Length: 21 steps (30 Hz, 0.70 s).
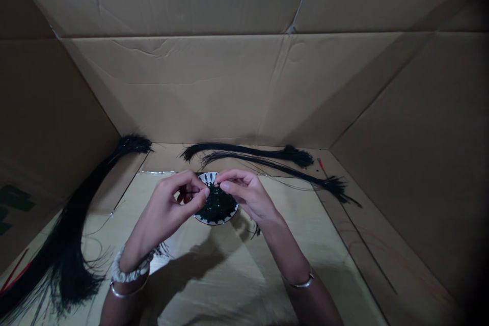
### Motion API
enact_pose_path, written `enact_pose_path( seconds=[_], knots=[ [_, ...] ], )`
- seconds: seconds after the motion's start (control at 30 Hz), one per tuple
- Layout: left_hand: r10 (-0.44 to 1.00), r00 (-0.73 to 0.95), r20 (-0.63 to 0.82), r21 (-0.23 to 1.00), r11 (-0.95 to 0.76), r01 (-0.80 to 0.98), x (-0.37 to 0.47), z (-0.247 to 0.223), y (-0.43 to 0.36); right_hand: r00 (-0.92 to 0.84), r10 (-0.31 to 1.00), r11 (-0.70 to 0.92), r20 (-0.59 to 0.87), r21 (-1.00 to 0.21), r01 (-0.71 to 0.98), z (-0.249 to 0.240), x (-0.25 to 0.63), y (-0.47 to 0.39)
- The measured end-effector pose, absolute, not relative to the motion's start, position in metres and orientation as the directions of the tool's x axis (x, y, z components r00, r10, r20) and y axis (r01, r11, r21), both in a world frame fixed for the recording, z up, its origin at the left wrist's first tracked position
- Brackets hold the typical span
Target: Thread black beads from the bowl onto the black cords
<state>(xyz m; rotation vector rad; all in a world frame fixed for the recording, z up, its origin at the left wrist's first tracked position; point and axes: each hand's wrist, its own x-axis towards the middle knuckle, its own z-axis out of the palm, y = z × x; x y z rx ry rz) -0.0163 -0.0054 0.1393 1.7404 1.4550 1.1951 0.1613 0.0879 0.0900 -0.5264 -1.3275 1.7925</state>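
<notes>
My left hand (176, 198) is closed in a pinch, thumb against fingertips, above the left side of a small patterned bowl (208, 178). Facing it, over the bowl's far right part, my right hand (250, 194) pinches too. The two sets of fingertips are close together but apart. Whatever lies between them is too small to make out. A heap of tiny, dark, glinting pieces that look like beads (217, 207) fills the bowl. Just below my right hand, a few dark strand ends (255, 230) stick out; more dark strand ends (162, 249) show beside my left wrist.
Cardboard walls (214, 86) enclose the work surface (214, 285) at the back and both sides. A thick bundle of black strands (78, 219) lies along the left. Two thinner bundles, one at the back (244, 150) and one nearer (275, 164), stretch behind the bowl.
</notes>
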Motion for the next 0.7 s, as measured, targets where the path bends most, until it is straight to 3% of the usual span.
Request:
enact_pose_path(
  seconds=[0.7],
  knots=[
    [0.965,0.016,0.261,0.855,-0.239,0.459,-0.0154,0.1419,-0.0063,-0.606,0.787,-0.099,0.119,-0.944,-0.314,0.0868,0.1624,0.0872]
  ],
)
